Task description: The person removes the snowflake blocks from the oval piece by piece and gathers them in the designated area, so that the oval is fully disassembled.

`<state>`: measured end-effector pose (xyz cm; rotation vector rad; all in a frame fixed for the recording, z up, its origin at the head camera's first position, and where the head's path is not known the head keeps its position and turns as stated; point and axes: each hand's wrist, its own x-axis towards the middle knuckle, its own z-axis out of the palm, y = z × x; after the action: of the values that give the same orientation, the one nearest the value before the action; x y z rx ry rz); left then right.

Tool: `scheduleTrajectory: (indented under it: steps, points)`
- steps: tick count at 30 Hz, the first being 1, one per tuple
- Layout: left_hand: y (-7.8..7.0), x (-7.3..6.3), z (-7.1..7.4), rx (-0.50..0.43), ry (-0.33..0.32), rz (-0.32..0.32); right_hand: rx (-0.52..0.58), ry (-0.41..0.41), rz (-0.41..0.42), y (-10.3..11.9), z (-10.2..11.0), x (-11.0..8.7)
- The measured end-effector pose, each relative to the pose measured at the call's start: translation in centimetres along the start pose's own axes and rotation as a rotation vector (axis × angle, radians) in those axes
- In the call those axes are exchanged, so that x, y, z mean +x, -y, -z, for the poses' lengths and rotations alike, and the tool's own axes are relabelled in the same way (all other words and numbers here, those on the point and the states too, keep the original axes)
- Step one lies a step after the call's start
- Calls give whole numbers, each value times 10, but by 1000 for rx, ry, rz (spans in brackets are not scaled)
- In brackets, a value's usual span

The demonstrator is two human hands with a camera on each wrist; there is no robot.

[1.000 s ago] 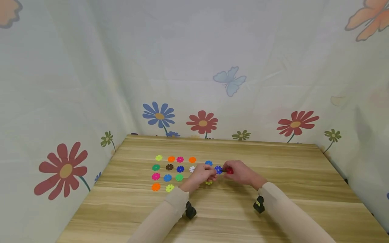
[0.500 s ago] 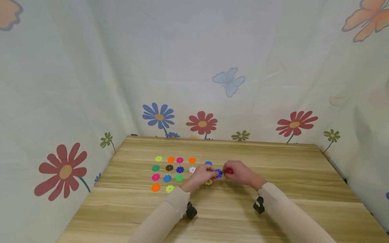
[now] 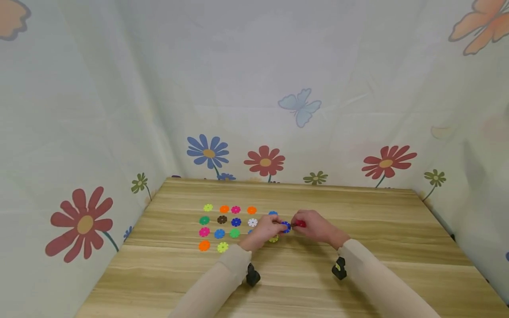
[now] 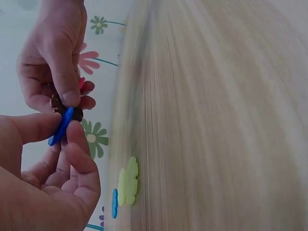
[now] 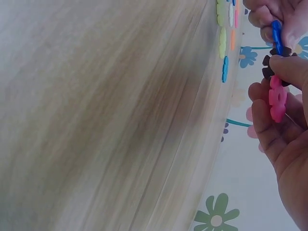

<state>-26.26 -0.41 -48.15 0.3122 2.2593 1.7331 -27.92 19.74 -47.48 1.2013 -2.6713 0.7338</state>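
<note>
My left hand (image 3: pixel 263 230) pinches a dark blue notched plastic disc (image 4: pixel 61 129) between thumb and finger. Opposite it, my right hand (image 3: pixel 316 226) grips a dark brown notched disc (image 5: pixel 266 67) between thumb and fingers. A pink notched disc (image 5: pixel 277 100) is attached to the brown one at an angle, over the curled right fingers. In both wrist views, the blue disc's edge meets the brown disc; how deep it sits in a slot is hidden by fingertips. The joined pieces are held above the table.
Loose notched discs lie in rough rows on the wooden table (image 3: pixel 358 274), left of the hands, including orange (image 3: pixel 204 245), white (image 3: pixel 252 222) and green (image 3: pixel 235 233) ones. A yellow disc (image 3: pixel 273 239) and a light blue disc (image 3: pixel 272 213) lie near the left hand. Flower-printed cloth (image 3: pixel 238 88) surrounds the table.
The blue disc has shifted slightly down in the head view, closer against the brown piece. My left fingers have changed their hold on it. The right hand has hardly moved.
</note>
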Motion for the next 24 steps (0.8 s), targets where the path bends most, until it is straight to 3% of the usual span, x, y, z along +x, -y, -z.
scheduleTrajectory:
  steps: [11, 24]
  points:
    - [6, 8, -2, -8, -49, 16, 15, 16, -14, 1, -1, 1]
    - [1, 3, 6, 194, -87, -27, 0, 18, 10, -2, -2, 1]
